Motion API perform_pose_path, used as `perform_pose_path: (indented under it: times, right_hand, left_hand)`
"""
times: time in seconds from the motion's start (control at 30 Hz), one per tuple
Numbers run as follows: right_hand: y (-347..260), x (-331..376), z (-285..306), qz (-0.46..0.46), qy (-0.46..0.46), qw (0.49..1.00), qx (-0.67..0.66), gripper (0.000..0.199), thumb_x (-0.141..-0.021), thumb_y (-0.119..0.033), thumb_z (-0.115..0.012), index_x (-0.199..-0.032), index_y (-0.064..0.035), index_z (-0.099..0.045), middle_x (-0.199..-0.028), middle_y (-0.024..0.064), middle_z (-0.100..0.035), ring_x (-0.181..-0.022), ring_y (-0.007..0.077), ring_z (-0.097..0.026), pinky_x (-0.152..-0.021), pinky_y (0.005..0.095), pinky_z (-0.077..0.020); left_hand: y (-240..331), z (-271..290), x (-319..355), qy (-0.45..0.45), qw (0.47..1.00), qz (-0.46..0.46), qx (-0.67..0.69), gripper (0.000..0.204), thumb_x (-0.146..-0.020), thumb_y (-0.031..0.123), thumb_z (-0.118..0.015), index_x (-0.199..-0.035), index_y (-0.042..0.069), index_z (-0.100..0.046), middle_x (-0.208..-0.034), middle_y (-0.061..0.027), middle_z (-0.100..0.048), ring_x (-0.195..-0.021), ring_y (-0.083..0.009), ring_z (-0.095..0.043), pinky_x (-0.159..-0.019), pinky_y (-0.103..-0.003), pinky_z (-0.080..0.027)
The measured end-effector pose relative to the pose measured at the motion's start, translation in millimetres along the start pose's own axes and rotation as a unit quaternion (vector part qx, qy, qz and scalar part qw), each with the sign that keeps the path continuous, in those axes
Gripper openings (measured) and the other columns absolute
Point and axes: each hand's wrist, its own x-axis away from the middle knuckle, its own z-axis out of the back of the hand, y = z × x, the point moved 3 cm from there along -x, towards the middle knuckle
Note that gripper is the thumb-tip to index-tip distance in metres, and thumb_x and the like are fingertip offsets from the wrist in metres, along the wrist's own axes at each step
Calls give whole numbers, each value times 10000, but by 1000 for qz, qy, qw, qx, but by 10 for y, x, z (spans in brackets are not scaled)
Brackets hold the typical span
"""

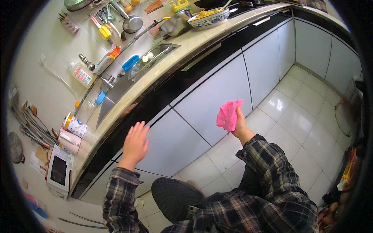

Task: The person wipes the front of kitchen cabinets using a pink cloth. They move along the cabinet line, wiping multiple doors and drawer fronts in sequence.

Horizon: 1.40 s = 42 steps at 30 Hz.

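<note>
So the white cabinet doors (217, 97) took up most of the view, running under a long pale countertop (202, 39) that swept from about 8 o'clock up to 1 o'clock. The steel sink (120, 87) sat in that counter around 10 o'clock, and a blue-and-white bowl (208, 18) of yellow food was up at 12. The left hand (136, 144) was flat open, fingers spread, holding nothing, just in front of a cabinet door. The right hand (239, 125), at roughly 3 o'clock from it, was closed on a pink cloth (229, 114), bunched up against the cabinet front.
</note>
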Motion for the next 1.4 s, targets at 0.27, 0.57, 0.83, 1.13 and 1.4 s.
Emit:
perform_pose_path:
  times: [0.27,0.57,0.83,1.13,1.4]
  right_hand:
    - [201,5,337,-60,-14,996,64,640,-914,-701,-374,-1271,-186,-506,-1131,48,-612,-982,252,-599,-691,409,-502]
    - [36,36,531,-64,92,984,135,689,-886,-741,-377,-1270,-185,-515,-1132,42,-620,-983,256,-603,-730,417,-503]
    - [-253,115,590,-39,118,985,117,671,-908,-717,-357,-1244,-160,-521,-1159,65,-610,-1051,289,-586,-765,463,-506]
    - [-674,-516,152,124,112,982,91,521,-958,-574,-451,-1203,-121,-527,-1071,67,-621,-986,233,-606,-822,401,-516]
    - [-1190,-943,-32,305,113,923,203,633,-990,-540,-408,-1416,-77,-337,-1309,69,-494,-1194,195,-459,-1028,352,-360]
  left_hand:
    - [-430,390,538,95,994,59,18,373,-790,31,-627,-1162,21,-600,-1299,-172,-568,-1238,-354,-516,-1047,-469,-407]
    - [-1543,741,438,196,959,198,56,281,-916,142,-554,-1167,18,-580,-1280,-198,-573,-1220,-370,-519,-1014,-419,-426]
    - [-1894,202,-91,254,936,222,103,324,-963,257,-510,-1188,35,-582,-1326,-197,-545,-1291,-389,-448,-1072,-439,-353]
    - [-1896,-4,-88,187,951,246,14,372,-979,279,-471,-1248,39,-563,-1409,-214,-460,-1345,-399,-370,-1117,-457,-289]
    - [-1938,24,-63,122,964,227,66,359,-999,214,-418,-1285,19,-511,-1444,-231,-409,-1372,-382,-336,-1132,-425,-259]
